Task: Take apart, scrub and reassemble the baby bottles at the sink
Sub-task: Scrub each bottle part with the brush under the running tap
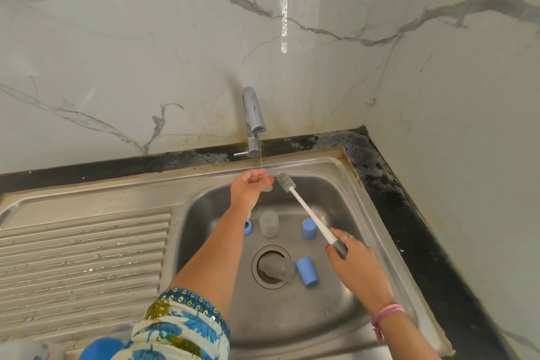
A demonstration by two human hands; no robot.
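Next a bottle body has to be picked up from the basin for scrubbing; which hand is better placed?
Left, probably. The right hand grips the bottle brush; the left hand pinches only a small clear part under the tap.

The person's left arm wears a short sleeve (181, 327) of white cloth printed with blue and olive flowers, hemmed in a blue band with small gold studs. The right wrist carries a pink thread bracelet (385, 316); a ring (347, 237) sits on one finger. Nails are painted orange.
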